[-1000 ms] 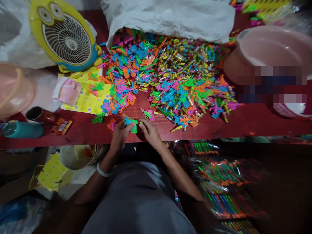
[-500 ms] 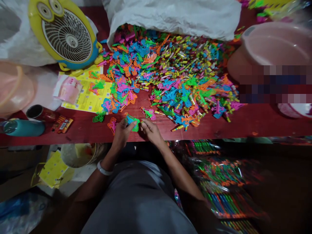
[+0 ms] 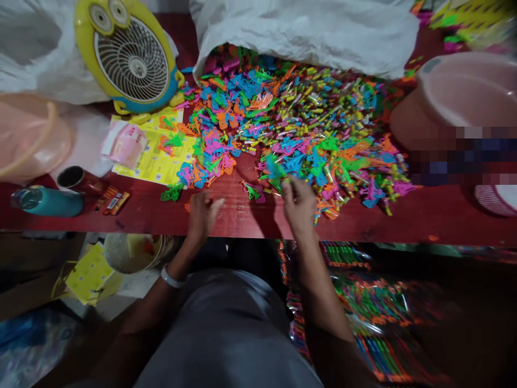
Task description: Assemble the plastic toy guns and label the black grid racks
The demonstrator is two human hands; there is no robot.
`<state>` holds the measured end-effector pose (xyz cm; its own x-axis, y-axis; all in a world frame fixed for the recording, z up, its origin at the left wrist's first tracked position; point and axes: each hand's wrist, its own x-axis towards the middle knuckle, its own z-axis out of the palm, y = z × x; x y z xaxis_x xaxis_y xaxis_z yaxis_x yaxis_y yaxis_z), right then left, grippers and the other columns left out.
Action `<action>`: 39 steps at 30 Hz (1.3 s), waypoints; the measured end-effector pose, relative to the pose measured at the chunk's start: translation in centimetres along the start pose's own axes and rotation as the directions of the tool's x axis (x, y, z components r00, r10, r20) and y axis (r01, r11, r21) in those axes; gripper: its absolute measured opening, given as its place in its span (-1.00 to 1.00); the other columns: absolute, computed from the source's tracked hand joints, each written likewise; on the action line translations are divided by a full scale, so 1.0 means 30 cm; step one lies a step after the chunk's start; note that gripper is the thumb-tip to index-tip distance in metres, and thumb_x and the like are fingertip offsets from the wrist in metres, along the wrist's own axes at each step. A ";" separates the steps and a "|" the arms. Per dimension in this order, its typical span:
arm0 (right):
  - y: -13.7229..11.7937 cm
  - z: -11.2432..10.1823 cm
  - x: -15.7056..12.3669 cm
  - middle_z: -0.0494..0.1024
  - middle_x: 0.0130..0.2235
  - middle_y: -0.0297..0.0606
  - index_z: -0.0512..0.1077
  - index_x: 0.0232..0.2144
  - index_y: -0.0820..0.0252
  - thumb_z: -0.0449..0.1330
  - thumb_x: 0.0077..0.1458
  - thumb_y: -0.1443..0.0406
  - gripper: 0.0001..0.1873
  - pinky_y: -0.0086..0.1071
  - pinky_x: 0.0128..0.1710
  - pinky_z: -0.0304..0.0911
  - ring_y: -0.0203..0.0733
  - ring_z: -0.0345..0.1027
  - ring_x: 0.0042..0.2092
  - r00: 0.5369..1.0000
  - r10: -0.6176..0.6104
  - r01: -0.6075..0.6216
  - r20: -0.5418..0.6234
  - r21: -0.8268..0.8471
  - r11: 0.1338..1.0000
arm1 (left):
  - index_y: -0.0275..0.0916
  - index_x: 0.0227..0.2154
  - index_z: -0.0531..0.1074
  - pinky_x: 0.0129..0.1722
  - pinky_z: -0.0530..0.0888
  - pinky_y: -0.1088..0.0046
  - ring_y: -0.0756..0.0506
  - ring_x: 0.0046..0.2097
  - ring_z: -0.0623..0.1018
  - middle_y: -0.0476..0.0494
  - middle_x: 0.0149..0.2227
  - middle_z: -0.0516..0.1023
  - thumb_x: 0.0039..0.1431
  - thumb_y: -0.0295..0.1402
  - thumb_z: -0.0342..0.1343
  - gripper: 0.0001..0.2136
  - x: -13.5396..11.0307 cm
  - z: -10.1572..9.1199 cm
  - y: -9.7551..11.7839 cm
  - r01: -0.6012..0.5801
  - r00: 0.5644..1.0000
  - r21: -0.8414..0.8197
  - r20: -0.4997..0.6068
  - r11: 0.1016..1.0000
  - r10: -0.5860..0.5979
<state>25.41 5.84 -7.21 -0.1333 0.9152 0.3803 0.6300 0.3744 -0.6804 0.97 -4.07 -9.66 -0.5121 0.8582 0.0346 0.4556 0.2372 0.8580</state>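
My right hand (image 3: 299, 203) is closed on a small blue-and-green plastic toy piece (image 3: 275, 168), blurred by motion, above the near edge of a heap of such pieces (image 3: 299, 156). Over the table's front edge, my left hand (image 3: 201, 214) is empty, its thumb apart from the curled fingers. An orange piece (image 3: 187, 206) lies partly hidden beside it. Between the hands rests a pink-and-green piece (image 3: 254, 191) on the red table (image 3: 234, 215). A green piece (image 3: 172, 192) lies left of my left hand.
Behind the heap are many small striped sticks (image 3: 323, 97) and a white sack (image 3: 307, 32). A yellow fan (image 3: 137, 64), printed yellow sheets (image 3: 157, 167), a teal bottle (image 3: 52, 201) and an orange tub (image 3: 32, 140) stand left. A pink basin (image 3: 468, 91) is right.
My right hand has moved right, away from my left hand, carrying the blue-and-green piece. The left hand has let go of that piece and stayed nearly in place. The view has shifted slightly.
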 end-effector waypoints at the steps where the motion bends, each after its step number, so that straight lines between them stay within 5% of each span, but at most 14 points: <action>1: 0.019 -0.027 0.039 0.55 -0.04 -0.04 0.49 0.06 0.11 0.00 0.37 0.03 -0.56 0.05 0.07 0.30 0.09 0.39 0.03 0.992 -0.014 0.000 -0.122 -0.112 0.994 | -0.25 -0.16 0.47 0.16 0.39 0.05 -0.30 0.06 0.48 -0.34 -0.08 0.53 0.12 -0.22 0.30 -0.71 0.013 -0.030 -0.032 -0.001 0.996 0.136 -0.084 0.991 0.013; 4: 0.034 -0.033 0.125 0.43 0.11 0.07 0.40 0.21 0.12 0.10 0.31 0.18 -0.55 0.22 0.15 0.17 0.24 0.25 0.19 0.967 -0.072 -0.014 -0.243 -0.337 0.941 | -0.29 -0.19 0.44 0.20 0.30 -0.15 -0.47 0.15 0.41 -0.50 -0.02 0.47 0.03 -0.16 0.36 -0.62 0.025 -0.094 -0.123 0.110 0.980 0.412 -0.199 0.905 -0.029; 9: -0.059 0.219 0.237 0.44 0.17 0.10 0.40 0.21 0.23 -0.02 0.27 0.46 -0.50 0.00 0.16 0.21 0.13 0.26 0.17 0.981 -0.059 0.127 0.188 -0.379 0.917 | -0.28 -0.21 0.43 0.10 0.39 -0.05 -0.45 0.09 0.45 -0.45 -0.03 0.46 -0.05 -0.25 0.43 -0.60 -0.005 -0.055 -0.150 0.100 0.994 0.500 -0.080 0.860 -0.069; 14: -0.132 0.414 0.369 0.47 0.10 0.31 0.43 0.11 0.51 -0.14 0.30 0.52 -0.52 0.00 0.09 0.22 0.19 0.30 0.13 0.931 0.129 0.092 0.343 -0.561 0.823 | -0.27 -0.18 0.45 0.03 0.43 0.10 -0.33 -0.01 0.50 -0.30 -0.13 0.49 -0.01 -0.45 0.38 -0.68 -0.003 -0.007 -0.105 -0.043 0.998 0.423 0.062 0.905 0.019; 21: -0.129 0.446 0.371 0.47 0.03 0.43 0.37 0.10 0.65 -0.21 0.28 0.54 -0.50 -0.17 -0.13 0.32 0.17 0.41 0.05 0.886 0.170 0.166 0.431 -0.638 0.752 | -0.29 -0.16 0.45 0.05 0.43 0.04 -0.35 -0.01 0.48 -0.29 -0.14 0.48 0.02 -0.37 0.39 -0.66 -0.014 -0.036 -0.146 -0.038 0.998 0.494 -0.023 0.869 0.057; 25: -0.124 0.412 0.385 0.48 0.02 0.36 0.36 0.08 0.58 -0.09 0.25 0.50 -0.58 -0.21 -0.14 0.33 0.10 0.45 -0.03 0.859 0.187 0.150 0.477 -0.582 0.799 | -0.25 -0.20 0.44 0.03 0.46 0.11 -0.29 -0.04 0.48 -0.23 -0.15 0.46 -0.04 -0.42 0.44 -0.64 -0.008 -0.038 -0.157 -0.082 0.997 0.443 0.032 0.893 0.076; 27: -0.122 0.392 0.366 0.51 0.00 0.25 0.40 -0.01 0.45 0.02 0.23 0.43 -0.68 -0.23 -0.11 0.33 0.05 0.45 -0.05 0.891 0.118 0.107 0.439 -0.454 0.885 | -0.23 -0.22 0.44 0.02 0.47 0.12 -0.27 -0.05 0.48 -0.22 -0.15 0.46 -0.04 -0.44 0.44 -0.66 -0.007 -0.038 -0.155 -0.100 0.995 0.406 0.054 0.909 0.085; 30: -0.117 0.384 0.255 0.57 -0.16 -0.06 0.38 -0.17 0.20 0.11 0.23 0.26 -0.84 -0.26 -0.15 0.36 -0.07 0.45 -0.16 0.933 0.037 -0.031 0.357 -0.023 0.999 | -0.23 -0.18 0.45 0.04 0.46 0.13 -0.26 -0.03 0.46 -0.21 -0.13 0.46 -0.01 -0.46 0.41 -0.66 -0.010 -0.039 -0.153 -0.100 0.995 0.372 0.051 0.923 0.087; 33: -0.108 0.401 0.088 0.54 -0.32 -0.30 0.30 -0.26 0.09 0.12 0.20 0.14 -0.83 -0.32 -0.28 0.39 -0.18 0.45 -0.32 0.901 0.083 -0.274 0.427 0.408 0.871 | -0.23 -0.10 0.46 0.07 0.44 0.12 -0.28 0.00 0.45 -0.24 -0.07 0.46 -0.03 -0.47 0.42 -0.59 -0.010 -0.041 -0.152 -0.079 0.997 0.360 0.047 0.930 0.066; 36: -0.100 0.411 -0.027 0.54 -0.31 -0.29 0.31 -0.28 0.09 0.14 0.17 0.15 -0.84 -0.27 -0.23 0.41 -0.16 0.45 -0.29 0.899 0.079 -0.287 0.431 0.444 0.849 | -0.21 -0.11 0.51 0.10 0.43 0.11 -0.30 0.01 0.45 -0.24 -0.06 0.46 -0.05 -0.46 0.43 -0.60 0.000 -0.045 -0.151 -0.076 0.995 0.346 0.093 0.935 0.047; 39: -0.094 0.389 -0.045 0.58 -0.13 -0.11 0.44 -0.18 0.16 0.16 0.19 0.25 -0.83 -0.10 0.03 0.34 -0.01 0.42 -0.06 0.928 -0.037 -0.032 0.371 0.177 0.984 | -0.20 -0.10 0.55 0.12 0.41 0.12 -0.30 0.01 0.45 -0.24 -0.07 0.47 -0.05 -0.46 0.43 -0.61 0.008 -0.049 -0.151 -0.094 0.989 0.328 0.136 0.940 0.051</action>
<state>14.87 5.28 -13.11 -0.4310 0.8905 0.1456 0.4881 0.3659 -0.7924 -2.30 -5.61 -12.79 -0.3844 0.9231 0.0085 0.7151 0.2919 0.6352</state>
